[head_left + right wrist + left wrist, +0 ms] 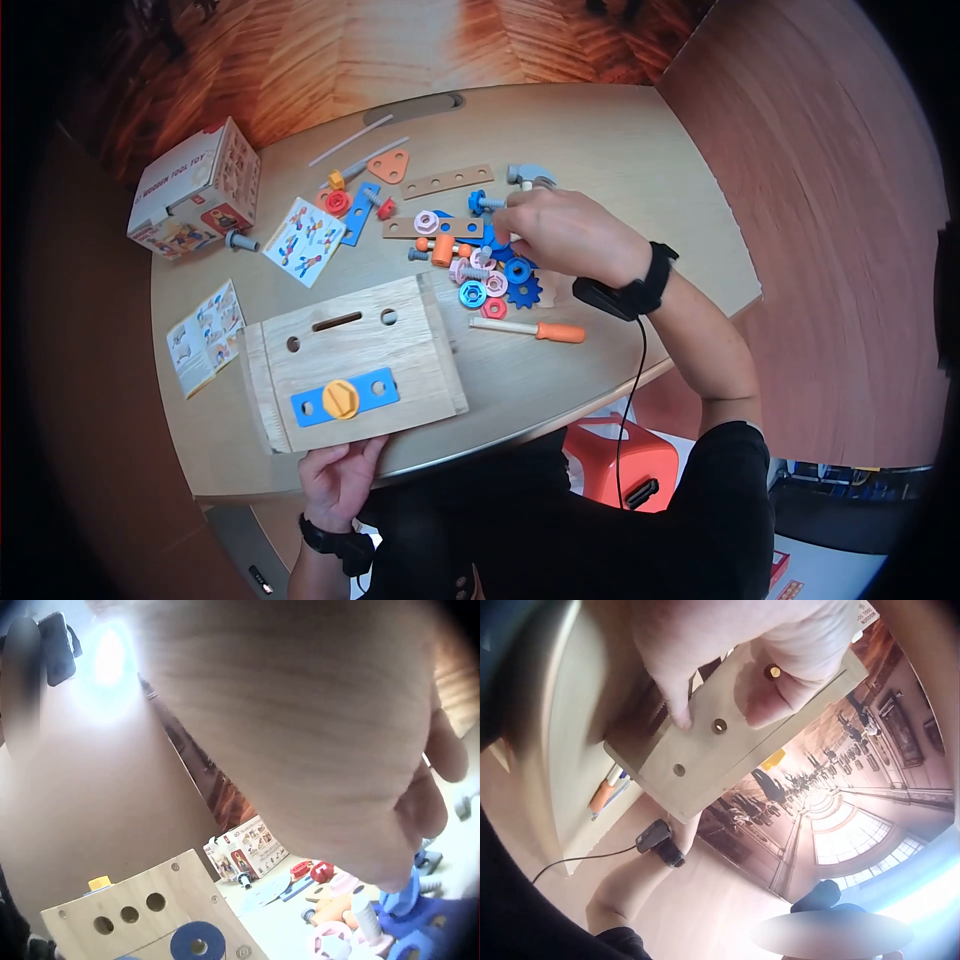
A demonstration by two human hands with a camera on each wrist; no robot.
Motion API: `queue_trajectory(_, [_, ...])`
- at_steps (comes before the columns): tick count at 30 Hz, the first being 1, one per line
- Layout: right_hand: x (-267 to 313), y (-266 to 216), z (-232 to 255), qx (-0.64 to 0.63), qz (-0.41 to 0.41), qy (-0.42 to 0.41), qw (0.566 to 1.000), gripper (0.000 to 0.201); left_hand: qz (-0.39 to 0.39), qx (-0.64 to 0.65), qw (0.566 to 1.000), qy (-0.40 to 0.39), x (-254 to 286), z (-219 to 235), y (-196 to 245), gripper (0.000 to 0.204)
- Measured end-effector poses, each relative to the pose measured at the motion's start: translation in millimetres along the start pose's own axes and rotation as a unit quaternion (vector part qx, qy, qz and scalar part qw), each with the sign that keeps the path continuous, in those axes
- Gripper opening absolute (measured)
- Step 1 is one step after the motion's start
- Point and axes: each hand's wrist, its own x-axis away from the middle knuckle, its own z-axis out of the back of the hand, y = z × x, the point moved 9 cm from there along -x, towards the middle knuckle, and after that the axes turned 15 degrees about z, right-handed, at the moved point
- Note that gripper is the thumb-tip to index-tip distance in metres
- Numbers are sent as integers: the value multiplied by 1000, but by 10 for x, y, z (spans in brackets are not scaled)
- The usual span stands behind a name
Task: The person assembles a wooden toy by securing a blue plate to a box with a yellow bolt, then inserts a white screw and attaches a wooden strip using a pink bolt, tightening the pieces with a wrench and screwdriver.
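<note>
A wooden box (375, 345) stands tilted near the table's front edge, a blue strip (378, 388) fastened to it by a yellow bolt (341, 399). My left hand (340, 483) grips its near side from below; in the left wrist view the left hand (742, 652) has thumb and fingers on the holed wooden panel (697, 754). Over the pile of loose parts, my right hand (570, 232) reaches down with bent fingers, beside a blue-headed bolt (478, 202). In the right wrist view the palm of the right hand (300, 727) hides whether anything is between the fingertips.
A hammer (530, 175) lies behind the right hand, and an orange-handled screwdriver (530, 330) in front of the pile. Toy box (185, 190), instruction sheets (304, 241), a loose bolt (241, 241) and holed strips (448, 181) are farther left and back.
</note>
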Motion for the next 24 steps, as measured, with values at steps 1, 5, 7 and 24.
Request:
queue_trajectory(1, [56,18,-55,-3,-2,0,1000,12,-9,6,1000,2,5,22,25,70])
queue_trajectory(5, [212,15,-335,-32,6,-20,999,13,-7,22,999,32,14,40,33,72])
queue_trajectory(7, [255,71,-335,-59,-3,38,998,12,1,25,999,43,9,50,15,72])
queue_trajectory(24, [192,-91,-406,108,-20,74,991,13,22,46,998,-21,-133,-135,-103,72])
